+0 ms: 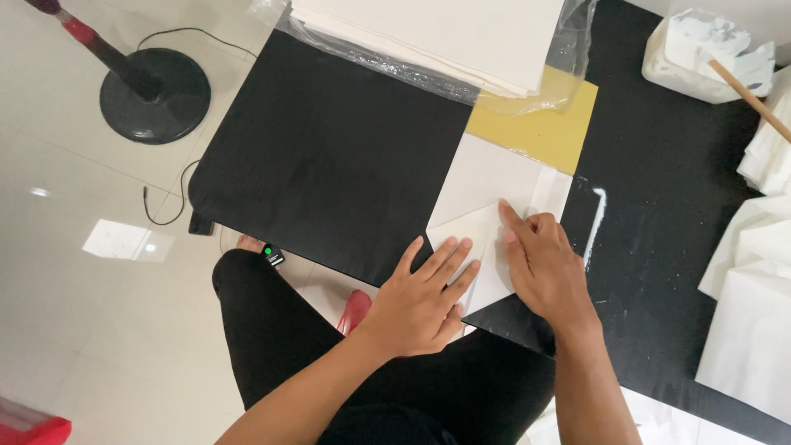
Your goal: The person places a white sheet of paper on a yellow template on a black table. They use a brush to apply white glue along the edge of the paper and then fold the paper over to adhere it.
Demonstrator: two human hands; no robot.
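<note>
A white paper sheet (486,177) lies on the black table (329,156), with its near corner folded over into a flap (471,231). My left hand (424,297) rests flat on the near part of the fold, fingers spread. My right hand (540,264) presses down on the flap's right side, index finger stretched along the crease. Both hands lie flat on the paper and grip nothing. A yellow sheet (535,128) lies under the white one, farther from me.
A stack of white sheets in clear plastic wrap (437,37) sits at the table's far edge. A tub of white paste with a wooden stick (709,58) stands far right. Folded white paper pieces (754,321) pile at right. A black stand base (155,95) is on the floor.
</note>
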